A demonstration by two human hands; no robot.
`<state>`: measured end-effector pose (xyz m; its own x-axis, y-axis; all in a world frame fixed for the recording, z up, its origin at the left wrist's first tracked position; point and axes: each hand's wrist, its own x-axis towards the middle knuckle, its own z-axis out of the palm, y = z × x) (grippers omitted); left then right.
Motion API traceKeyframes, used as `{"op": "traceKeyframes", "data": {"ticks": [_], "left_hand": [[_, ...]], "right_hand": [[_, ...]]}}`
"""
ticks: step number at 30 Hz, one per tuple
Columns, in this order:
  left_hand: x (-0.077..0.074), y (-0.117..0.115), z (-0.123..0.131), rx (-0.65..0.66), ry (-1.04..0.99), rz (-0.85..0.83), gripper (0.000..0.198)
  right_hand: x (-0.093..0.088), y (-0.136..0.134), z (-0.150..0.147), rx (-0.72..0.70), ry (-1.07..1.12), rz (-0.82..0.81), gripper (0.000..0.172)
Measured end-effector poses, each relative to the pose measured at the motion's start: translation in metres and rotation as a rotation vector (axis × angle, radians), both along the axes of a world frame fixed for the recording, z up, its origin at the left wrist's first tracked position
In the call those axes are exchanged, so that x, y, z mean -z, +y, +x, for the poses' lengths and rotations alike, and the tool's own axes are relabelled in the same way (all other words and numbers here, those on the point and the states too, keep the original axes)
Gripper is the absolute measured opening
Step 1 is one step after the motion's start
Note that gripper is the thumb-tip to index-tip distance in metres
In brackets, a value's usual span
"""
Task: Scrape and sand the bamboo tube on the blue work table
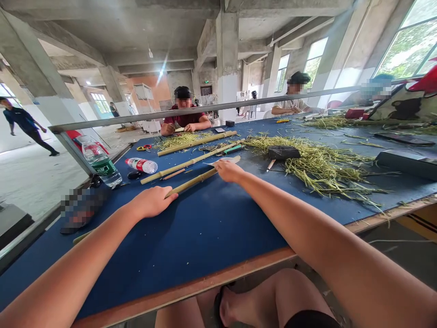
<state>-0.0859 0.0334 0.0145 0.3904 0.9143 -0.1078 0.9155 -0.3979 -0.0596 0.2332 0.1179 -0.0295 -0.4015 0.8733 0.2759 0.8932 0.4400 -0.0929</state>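
Note:
My left hand (152, 202) is closed round the near end of a bamboo stick (193, 182) that lies on the blue table (205, 237). My right hand (228, 171) grips the same stick further along, near its far end. A pale knife blade (228, 160) pokes out just beyond my right hand; I cannot tell whether that hand holds it. Two more bamboo sticks (191, 162) lie side by side behind it.
A heap of green bamboo shavings (314, 166) with a black mallet (283, 152) lies right of my hands. Two water bottles (102, 165) lie at the left edge. Two people sit across the table, and a grey rail (211, 107) runs above it.

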Motion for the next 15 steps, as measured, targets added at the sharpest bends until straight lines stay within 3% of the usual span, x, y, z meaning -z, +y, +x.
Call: {"op": "traceKeyframes", "data": {"ticks": [3, 5, 7, 11, 13, 15], "left_hand": [[0.0, 0.0, -0.001, -0.004, -0.014, -0.005, 0.055], [0.0, 0.0, -0.001, -0.016, -0.04, -0.004, 0.053], [0.0, 0.0, -0.001, -0.025, -0.056, -0.001, 0.051], [-0.001, 0.0, -0.001, -0.019, -0.041, 0.003, 0.044], [-0.001, -0.001, 0.0, -0.018, -0.039, -0.003, 0.042], [-0.002, -0.001, 0.0, -0.016, -0.035, -0.007, 0.043]], "right_hand": [[-0.001, 0.008, 0.023, 0.194, -0.017, -0.021, 0.044], [0.001, 0.006, 0.019, 0.241, 0.039, -0.019, 0.044], [0.003, -0.001, 0.001, 0.174, 0.085, -0.01, 0.044], [0.008, -0.02, -0.044, -0.12, 0.114, -0.004, 0.044], [0.007, -0.023, -0.053, -0.206, 0.129, 0.005, 0.044], [0.004, -0.021, -0.048, -0.195, 0.13, 0.011, 0.044]]}}
